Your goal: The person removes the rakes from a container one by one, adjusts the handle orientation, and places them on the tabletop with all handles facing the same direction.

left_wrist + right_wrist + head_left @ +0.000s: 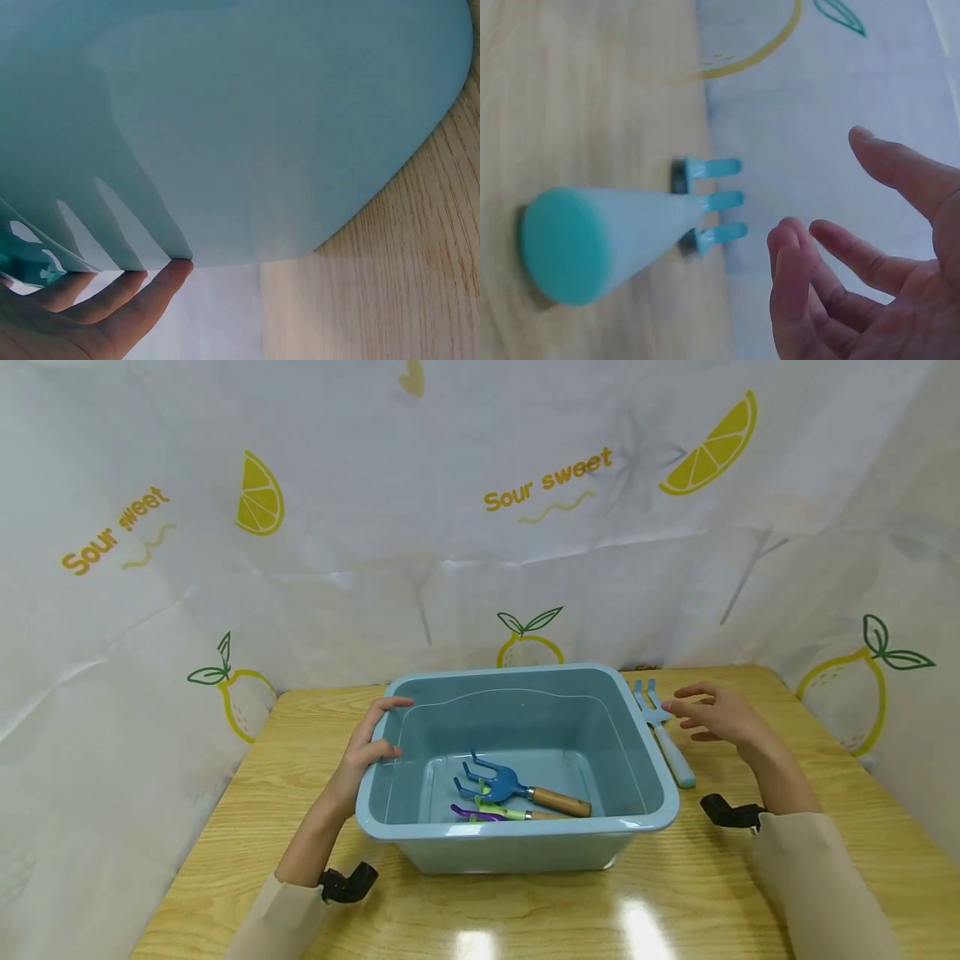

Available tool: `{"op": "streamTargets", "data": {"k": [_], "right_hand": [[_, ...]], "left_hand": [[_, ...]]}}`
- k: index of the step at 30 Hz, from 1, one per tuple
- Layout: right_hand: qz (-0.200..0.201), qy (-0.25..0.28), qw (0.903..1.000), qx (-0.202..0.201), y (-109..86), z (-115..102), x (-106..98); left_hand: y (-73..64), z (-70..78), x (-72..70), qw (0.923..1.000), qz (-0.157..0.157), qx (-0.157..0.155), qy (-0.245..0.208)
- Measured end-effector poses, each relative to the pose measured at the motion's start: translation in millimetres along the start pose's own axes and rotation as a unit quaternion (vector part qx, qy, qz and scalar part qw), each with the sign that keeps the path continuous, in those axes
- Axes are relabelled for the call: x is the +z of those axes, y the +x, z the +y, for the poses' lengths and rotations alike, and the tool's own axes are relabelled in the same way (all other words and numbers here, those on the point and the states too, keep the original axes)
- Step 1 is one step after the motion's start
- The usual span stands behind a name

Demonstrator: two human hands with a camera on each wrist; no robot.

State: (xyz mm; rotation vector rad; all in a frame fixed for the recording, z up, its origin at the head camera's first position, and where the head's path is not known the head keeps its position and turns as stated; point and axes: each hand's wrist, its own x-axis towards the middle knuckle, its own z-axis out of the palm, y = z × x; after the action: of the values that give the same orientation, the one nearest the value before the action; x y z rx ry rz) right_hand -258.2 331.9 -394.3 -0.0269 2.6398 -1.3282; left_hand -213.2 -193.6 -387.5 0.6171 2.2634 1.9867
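My left hand (363, 752) holds the left rim of a blue plastic basin (517, 829), with finger and thumb tips showing over the rim. In the left wrist view, fingertips (178, 271) meet the basin's outer wall (247, 135). Inside the basin lie a blue hand rake (501, 782) with a wooden handle, a green tool (504, 811) and a purple piece (472, 814), partly hidden by the near wall. To the basin's right, my right hand (716, 714) hovers with fingers loosely bent, beside a light blue hand rake (677, 760) with a pale handle.
The basin stands on a wood-grain table (300, 793). Behind it hangs a white lemon-print cloth (375, 610), which also runs along both sides. A black wrist mount (348, 883) sits on the left forearm, another (729, 812) on the right.
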Motion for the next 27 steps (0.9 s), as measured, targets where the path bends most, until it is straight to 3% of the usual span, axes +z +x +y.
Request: {"op": "streamTargets", "data": {"k": [8, 20, 27], "right_hand": [[0.003, 0.089, 0.993, -0.078, -13.9, -23.8, -11.6], [0.023, 0.109, 0.9811, -0.158, -42.8, -61.7, -10.0], [0.029, 0.104, 0.9771, -0.184, -53.8, -72.9, -8.1]], "left_hand": [[0.5, -0.4, 0.1, 1.0, 0.0, -0.002, 0.002], [0.3, -0.4, 0.3, 1.0, 0.001, -0.002, 0.0], [-0.1, -0.1, 0.6, 1.0, 0.001, -0.004, -0.001]]}}
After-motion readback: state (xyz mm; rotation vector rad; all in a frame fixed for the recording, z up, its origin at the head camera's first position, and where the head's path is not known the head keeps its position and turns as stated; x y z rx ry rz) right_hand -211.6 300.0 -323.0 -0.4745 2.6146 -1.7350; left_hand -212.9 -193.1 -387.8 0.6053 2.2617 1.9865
